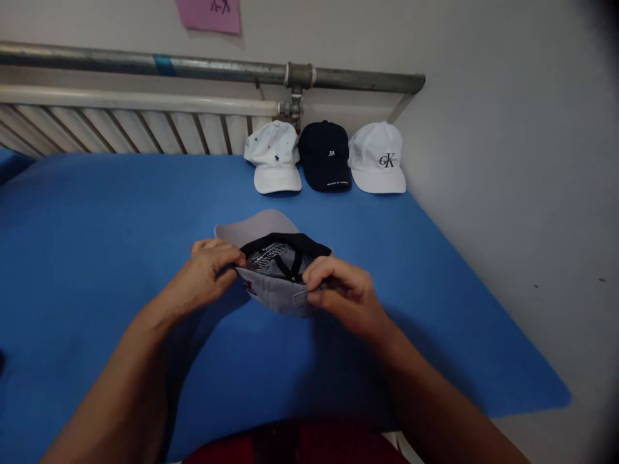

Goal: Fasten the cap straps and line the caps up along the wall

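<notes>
A grey baseball cap (pixel 275 292) is held upside down above the blue surface, its opening facing up and its brim pointing away from me. Inside, a black sweatband and dark seam tape show. My left hand (pixel 207 270) pinches the rim at the left, near the brim. With thumb and fingers, my right hand (pixel 341 290) grips the rim at the right, close to the back strap. Beyond it stand a white cap with a small horse logo (pixel 276 158), a black cap (pixel 325 156) and a white CK cap (pixel 378 158), side by side with brims toward me.
The blue sheet (pixel 106 258) covers the flat surface. A white radiator (pixel 145 129) and a metal pipe (pixel 217 67) run along the back wall, with a pink note (pixel 210 14) above. A pale wall (pixel 512 212) borders the right side.
</notes>
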`<state>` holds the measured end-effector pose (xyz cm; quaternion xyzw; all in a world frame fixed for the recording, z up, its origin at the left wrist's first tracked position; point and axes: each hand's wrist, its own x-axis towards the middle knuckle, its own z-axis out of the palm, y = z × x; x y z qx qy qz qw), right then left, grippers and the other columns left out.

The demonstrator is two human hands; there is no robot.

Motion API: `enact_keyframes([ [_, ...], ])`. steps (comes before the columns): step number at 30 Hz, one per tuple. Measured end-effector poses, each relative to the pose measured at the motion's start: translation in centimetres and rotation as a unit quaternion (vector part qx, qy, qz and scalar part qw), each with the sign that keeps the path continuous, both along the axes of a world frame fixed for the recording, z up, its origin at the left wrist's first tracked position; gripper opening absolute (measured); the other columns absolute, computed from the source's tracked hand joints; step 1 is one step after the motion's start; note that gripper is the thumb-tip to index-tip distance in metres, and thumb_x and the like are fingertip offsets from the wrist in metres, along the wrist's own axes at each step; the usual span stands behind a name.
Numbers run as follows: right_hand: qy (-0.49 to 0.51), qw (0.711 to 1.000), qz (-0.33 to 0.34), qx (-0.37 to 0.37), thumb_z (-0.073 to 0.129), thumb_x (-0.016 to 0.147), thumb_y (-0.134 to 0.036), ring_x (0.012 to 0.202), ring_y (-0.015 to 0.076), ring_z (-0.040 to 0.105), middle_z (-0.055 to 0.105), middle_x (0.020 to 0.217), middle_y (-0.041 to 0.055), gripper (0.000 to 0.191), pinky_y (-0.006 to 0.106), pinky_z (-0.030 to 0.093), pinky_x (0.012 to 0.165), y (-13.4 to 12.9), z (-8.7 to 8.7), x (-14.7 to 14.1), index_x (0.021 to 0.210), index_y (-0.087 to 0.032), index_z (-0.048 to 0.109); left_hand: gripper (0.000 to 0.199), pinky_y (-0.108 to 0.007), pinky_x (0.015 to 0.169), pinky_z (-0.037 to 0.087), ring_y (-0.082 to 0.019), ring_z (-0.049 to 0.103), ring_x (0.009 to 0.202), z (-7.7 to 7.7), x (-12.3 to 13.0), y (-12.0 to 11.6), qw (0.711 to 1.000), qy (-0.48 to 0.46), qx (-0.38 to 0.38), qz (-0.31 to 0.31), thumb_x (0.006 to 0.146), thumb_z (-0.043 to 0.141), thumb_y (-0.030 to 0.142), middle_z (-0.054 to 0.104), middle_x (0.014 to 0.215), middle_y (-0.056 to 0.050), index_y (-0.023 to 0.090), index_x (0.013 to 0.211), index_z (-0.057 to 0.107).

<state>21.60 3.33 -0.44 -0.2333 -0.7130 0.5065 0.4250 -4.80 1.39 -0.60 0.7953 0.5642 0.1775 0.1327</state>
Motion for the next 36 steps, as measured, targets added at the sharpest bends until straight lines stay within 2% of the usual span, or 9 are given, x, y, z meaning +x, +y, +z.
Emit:
enact_keyframes([
  [3,0.004,0.997,-0.058,-0.049,0.060,0.071,-0.011,0.067,0.0129,0.052,0.059,0.074,-0.0012,0.010,0.025,0.039,0.058,0.5,0.2,0.4,0.073,-0.021,0.062,0.022,-0.047,0.095,0.038,-0.025,0.061,0.097,0.5,0.2,-0.2,1.000,-0.009,-0.014,0.002,0.082,0.043,0.024,0.072,0.093,-0.004,0.022,0.084,0.064],
  [7,-0.008,0.992,-0.102,-0.078,0.060,0.068,-0.014,0.064,0.0131,0.050,0.058,0.069,-0.0023,0.008,0.025,0.038,0.056,0.7,0.3,0.3,0.070,-0.022,0.061,0.022,-0.047,0.094,0.038,-0.024,0.060,0.096,0.7,0.3,-0.4,1.000,-0.009,-0.021,-0.001,0.082,0.043,0.024,0.072,0.091,-0.003,0.023,0.084,0.064],
  [15,-0.016,0.980,-0.172,-0.100,0.061,0.067,-0.019,0.059,0.0117,0.044,0.053,0.061,-0.0038,0.003,0.025,0.033,0.054,1.3,-0.2,0.1,0.068,-0.021,0.061,0.030,-0.050,0.094,0.038,-0.028,0.062,0.104,0.7,0.8,-0.5,1.000,-0.005,0.005,0.002,0.082,0.042,0.023,0.073,0.104,-0.006,0.021,0.099,0.067],
  [20,-0.039,0.971,-0.209,-0.105,0.061,0.066,-0.022,0.055,0.0108,0.039,0.049,0.058,-0.0044,0.003,0.025,0.029,0.051,1.6,-0.5,-0.1,0.068,-0.021,0.060,0.029,-0.045,0.093,0.046,-0.026,0.065,0.102,1.0,1.4,-0.8,0.999,-0.047,0.020,-0.001,0.084,0.045,0.025,0.074,0.105,-0.007,0.020,0.102,0.067],
  [23,-0.046,0.972,-0.202,-0.106,0.061,0.067,-0.024,0.055,0.0109,0.040,0.049,0.058,-0.0041,0.003,0.024,0.030,0.051,1.6,-0.5,-0.2,0.068,-0.021,0.059,0.030,-0.039,0.089,0.051,-0.024,0.066,0.101,1.1,1.5,-1.0,0.995,-0.101,-0.017,0.000,0.085,0.048,0.027,0.074,0.109,-0.005,0.022,0.109,0.066],
  [27,-0.055,0.974,-0.196,-0.096,0.061,0.068,-0.024,0.053,0.0102,0.039,0.050,0.059,-0.0044,0.004,0.024,0.031,0.050,1.6,-0.7,-0.2,0.069,-0.021,0.059,0.031,-0.037,0.086,0.054,-0.023,0.068,0.101,0.9,1.5,-1.1,0.988,-0.135,-0.074,-0.002,0.088,0.049,0.029,0.073,0.112,-0.003,0.024,0.114,0.065],
  [32,-0.072,0.971,-0.216,-0.066,0.061,0.071,-0.022,0.055,0.0106,0.041,0.052,0.061,-0.0044,0.002,0.025,0.034,0.054,1.9,-1.1,-0.1,0.071,-0.021,0.060,0.029,-0.034,0.078,0.056,-0.021,0.069,0.093,1.1,1.6,-1.1,0.973,-0.194,-0.127,0.005,0.087,0.051,0.032,0.074,0.106,-0.004,0.023,0.110,0.067],
  [36,-0.079,0.969,-0.235,-0.014,0.060,0.075,-0.021,0.061,0.0118,0.048,0.057,0.067,-0.0031,0.002,0.026,0.039,0.059,2.1,-1.4,-0.2,0.073,-0.021,0.060,0.027,-0.029,0.065,0.054,-0.017,0.066,0.078,1.2,1.7,-1.1,0.958,-0.218,-0.185,-0.004,0.089,0.050,0.034,0.073,0.096,-0.003,0.023,0.107,0.066],
])
